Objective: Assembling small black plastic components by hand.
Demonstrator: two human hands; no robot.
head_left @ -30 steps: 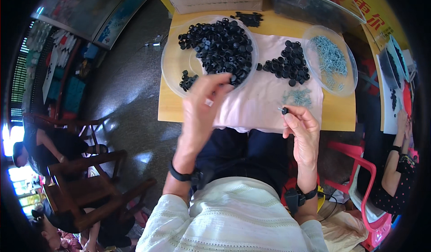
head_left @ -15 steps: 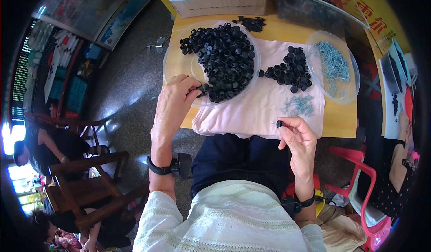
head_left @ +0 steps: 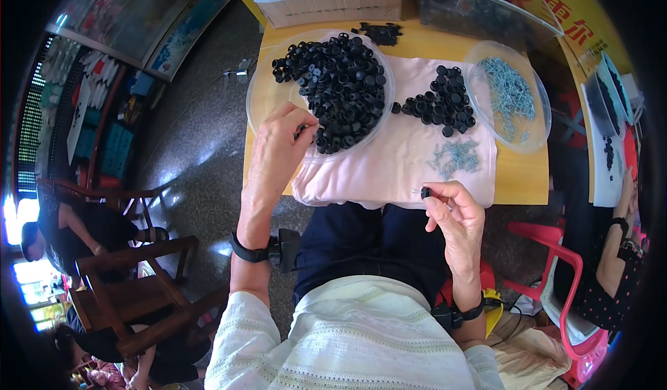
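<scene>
My left hand (head_left: 278, 140) is closed in a pinch over the near left rim of a round clear tray (head_left: 260, 98). Between its fingertips is a small black plastic part (head_left: 300, 131). Heaped in that tray are many black ring-like parts (head_left: 347, 88). By the near edge of a pale pink cloth (head_left: 389, 175), my right hand (head_left: 455, 213) pinches a black cap (head_left: 425, 192) with thin silvery metal pieces sticking out leftward. Beyond it on the cloth lie a small pile of silvery screws (head_left: 456, 156) and a pile of black caps (head_left: 445, 102).
A clear tray of silvery screws (head_left: 511, 91) stands at the table's right. Behind are a cardboard box (head_left: 326, 1), a clear bin (head_left: 479, 15) and flat black pieces (head_left: 379, 34). A pink chair (head_left: 542, 234) and another person's arm (head_left: 611, 247) are at right; a wooden chair (head_left: 139, 286) at left.
My left hand has drawn back slightly from the heap, and the black part now shows between its fingers. My right hand still holds the black cap. The whole view has shifted slightly.
</scene>
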